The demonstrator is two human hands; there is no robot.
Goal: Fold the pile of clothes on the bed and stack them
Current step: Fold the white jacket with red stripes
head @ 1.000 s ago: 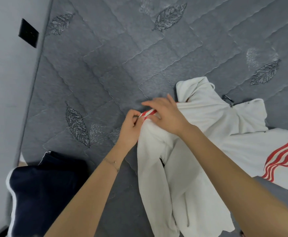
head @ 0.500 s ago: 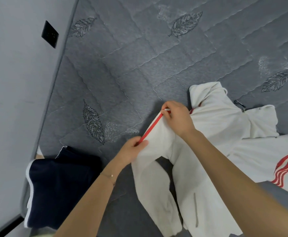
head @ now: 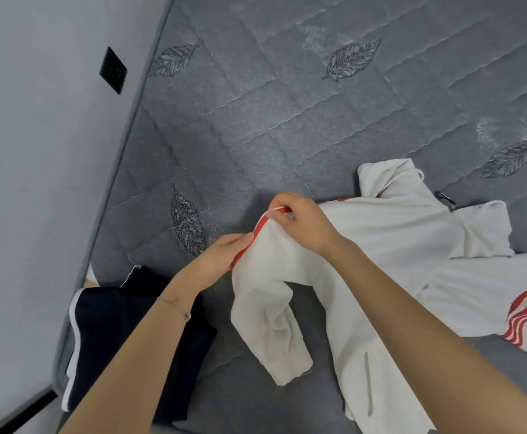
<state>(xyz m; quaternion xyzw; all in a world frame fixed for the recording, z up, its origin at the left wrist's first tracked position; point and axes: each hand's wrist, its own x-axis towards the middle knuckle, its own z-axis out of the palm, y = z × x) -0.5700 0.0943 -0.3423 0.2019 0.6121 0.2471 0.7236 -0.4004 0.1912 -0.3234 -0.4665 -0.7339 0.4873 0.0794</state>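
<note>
Ahead of both hands the bed [head: 287, 120] lies open, with wide room to pass. Left of the left hand [head: 218, 261] the wall [head: 36, 183] closes off the bed's edge. Nearer than that hand a navy garment [head: 114, 333] fills the corner; right of the right hand [head: 302, 220] the white jacket [head: 412, 245] spreads, covering the bed.

White jacket [head: 397, 245] with red stripes, crumpled, sprawled on bed; navy garment [head: 124, 339], white-piped, folded flat at left

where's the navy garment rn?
Head view, lower left: the navy garment lies on the grey mattress by its wall-side edge, below and left of the left hand, and left of the white jacket.
</note>
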